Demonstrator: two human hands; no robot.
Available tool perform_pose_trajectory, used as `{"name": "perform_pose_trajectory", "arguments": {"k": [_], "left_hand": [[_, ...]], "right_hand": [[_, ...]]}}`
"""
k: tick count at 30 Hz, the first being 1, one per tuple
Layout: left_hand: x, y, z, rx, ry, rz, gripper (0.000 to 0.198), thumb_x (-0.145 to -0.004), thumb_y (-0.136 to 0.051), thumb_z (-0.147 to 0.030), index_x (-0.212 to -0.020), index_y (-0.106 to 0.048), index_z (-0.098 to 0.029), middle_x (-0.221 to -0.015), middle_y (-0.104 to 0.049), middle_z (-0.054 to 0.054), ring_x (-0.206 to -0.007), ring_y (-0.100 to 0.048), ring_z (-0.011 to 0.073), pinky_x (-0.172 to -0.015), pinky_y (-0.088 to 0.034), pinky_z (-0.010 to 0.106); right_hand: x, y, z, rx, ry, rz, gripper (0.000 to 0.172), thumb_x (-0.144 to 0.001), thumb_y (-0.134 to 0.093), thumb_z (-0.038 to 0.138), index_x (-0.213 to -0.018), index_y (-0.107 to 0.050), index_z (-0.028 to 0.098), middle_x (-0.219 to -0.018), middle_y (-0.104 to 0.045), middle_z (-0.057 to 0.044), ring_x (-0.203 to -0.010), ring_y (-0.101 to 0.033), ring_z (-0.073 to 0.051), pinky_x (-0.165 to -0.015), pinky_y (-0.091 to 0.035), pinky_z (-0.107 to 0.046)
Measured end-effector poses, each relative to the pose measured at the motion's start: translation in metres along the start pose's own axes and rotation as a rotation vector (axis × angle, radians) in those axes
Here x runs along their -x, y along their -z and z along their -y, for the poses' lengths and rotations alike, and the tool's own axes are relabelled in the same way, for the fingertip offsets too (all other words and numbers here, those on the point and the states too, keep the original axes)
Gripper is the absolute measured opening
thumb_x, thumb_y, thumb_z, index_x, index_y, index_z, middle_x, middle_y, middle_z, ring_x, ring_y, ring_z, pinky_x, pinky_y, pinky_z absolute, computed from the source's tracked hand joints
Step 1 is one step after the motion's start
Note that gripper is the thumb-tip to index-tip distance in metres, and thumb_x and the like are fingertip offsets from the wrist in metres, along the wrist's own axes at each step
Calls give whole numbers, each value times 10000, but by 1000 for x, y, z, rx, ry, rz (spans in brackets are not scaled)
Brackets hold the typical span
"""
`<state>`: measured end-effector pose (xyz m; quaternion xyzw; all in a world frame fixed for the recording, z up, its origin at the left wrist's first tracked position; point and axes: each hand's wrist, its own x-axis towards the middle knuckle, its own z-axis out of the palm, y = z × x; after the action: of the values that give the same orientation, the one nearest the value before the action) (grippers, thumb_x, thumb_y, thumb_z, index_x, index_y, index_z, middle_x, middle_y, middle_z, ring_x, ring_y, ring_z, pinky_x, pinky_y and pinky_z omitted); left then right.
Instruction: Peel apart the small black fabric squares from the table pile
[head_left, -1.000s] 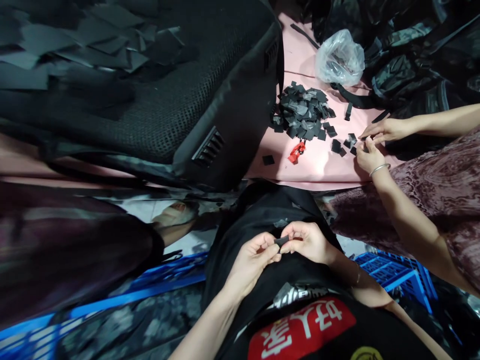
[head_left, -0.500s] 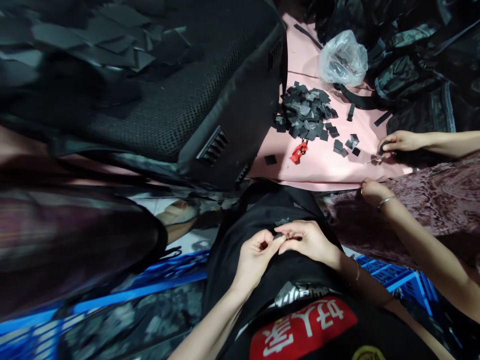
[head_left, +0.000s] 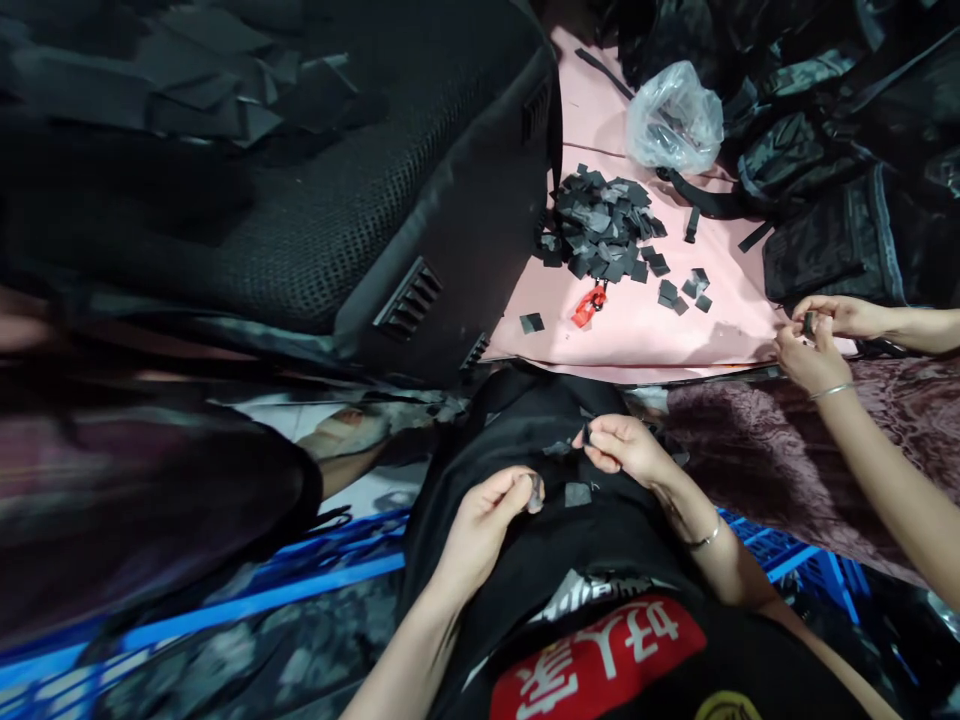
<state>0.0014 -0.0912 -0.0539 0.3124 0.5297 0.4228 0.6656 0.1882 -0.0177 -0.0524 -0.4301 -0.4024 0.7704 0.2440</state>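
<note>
My left hand [head_left: 491,515] pinches a small greyish scrap [head_left: 535,493] above my lap. To its right and a bit farther forward, my right hand [head_left: 616,445] grips a small dark piece [head_left: 586,434] between thumb and fingers. The two hands are apart. Small grey scraps, one of them a square piece [head_left: 577,494], lie on my black clothing between and near the hands. Beyond my knees, a pile of small black squares [head_left: 606,225] rests on the pink surface [head_left: 645,335], with a red item [head_left: 589,305] at its near edge.
A big black mesh-covered bag [head_left: 442,200] fills the left, with dark sheets on top. A clear plastic bag [head_left: 675,118] stands behind the pile. At right, another person's hands [head_left: 817,335] hold a small dark item. Blue crates [head_left: 262,600] are below on both sides.
My hands have parted, each now with its own piece; the right moved forward. A square scrap now shows on my lap. The other person's hands have come together.
</note>
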Motion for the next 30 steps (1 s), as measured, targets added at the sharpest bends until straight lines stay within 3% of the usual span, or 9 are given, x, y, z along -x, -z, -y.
{"name": "perform_pose_trajectory", "arguments": {"k": [3, 7, 10, 13, 16, 18, 21, 25, 30], "left_hand": [[0, -3, 2, 134, 68, -90, 309, -706, -687, -446, -664, -638, -144, -648, -576, 19, -626, -512, 140, -613, -434, 254], [-4, -11, 1, 246, 151, -229, 375, -564, -805, -385, -829, -684, -148, -695, -628, 7, -653, -598, 157, -667, -498, 286], [-7, -14, -3, 234, 110, -213, 396, -591, -791, -359, -907, -684, -145, -671, -626, 3, -615, -576, 139, -638, -493, 272], [-8, -15, -7, 190, 25, -179, 270, -692, -707, -398, -717, -643, -137, -571, -562, -3, -540, -499, 112, -534, -427, 234], [-10, -16, -8, 160, -25, -185, 310, -728, -666, -405, -598, -534, -156, -510, -497, -22, -489, -440, 96, -485, -368, 224], [-13, -16, -8, 123, -35, -185, 242, -726, -665, -386, -729, -587, -158, -509, -493, -41, -482, -452, 101, -494, -374, 227], [-18, -16, -8, -41, -41, -139, 344, -700, -684, -351, -982, -637, -159, -533, -519, -54, -498, -480, 109, -526, -395, 233], [-23, -13, -4, -249, -62, -114, 253, -705, -669, -396, -761, -658, -150, -557, -556, -24, -524, -491, 116, -541, -398, 236], [-19, -13, 1, -386, -134, -209, 293, -779, -577, -442, -669, -597, -171, -526, -516, -31, -499, -448, 112, -501, -360, 226]], "right_hand": [[-1, 5, -1, -165, -35, 41, 422, -752, -642, 508, -853, -631, 98, -549, -453, 39, -405, -335, -26, -400, -193, -178], [0, -3, -5, -295, -97, 101, 462, -722, -684, 514, -888, -639, 85, -588, -475, 16, -441, -362, -35, -427, -204, -191], [-1, -12, -8, -360, -120, 84, 461, -698, -714, 499, -910, -639, 96, -585, -479, 15, -451, -358, -40, -436, -206, -194], [-2, -17, -10, -361, -131, 83, 484, -676, -721, 522, -884, -634, 93, -569, -468, 21, -439, -340, -37, -430, -194, -194], [-4, -19, -12, -308, -108, 62, 511, -683, -694, 556, -862, -620, 83, -543, -444, 36, -417, -311, -28, -416, -174, -194], [-4, -21, -14, -256, -80, 28, 510, -709, -655, 574, -850, -600, 87, -536, -441, 43, -402, -300, -24, -407, -168, -192], [-4, -26, -16, -146, -55, -26, 497, -739, -601, 593, -864, -545, 115, -507, -436, 66, -379, -313, -26, -392, -180, -180], [-1, -29, -16, 2, -52, -104, 451, -781, -539, 588, -910, -467, 162, -494, -473, 81, -363, -381, -40, -378, -241, -156], [0, -29, -21, 98, -18, -28, 418, -761, -587, 543, -856, -539, 140, -571, -582, 17, -464, -537, -76, -462, -418, -184]]}}
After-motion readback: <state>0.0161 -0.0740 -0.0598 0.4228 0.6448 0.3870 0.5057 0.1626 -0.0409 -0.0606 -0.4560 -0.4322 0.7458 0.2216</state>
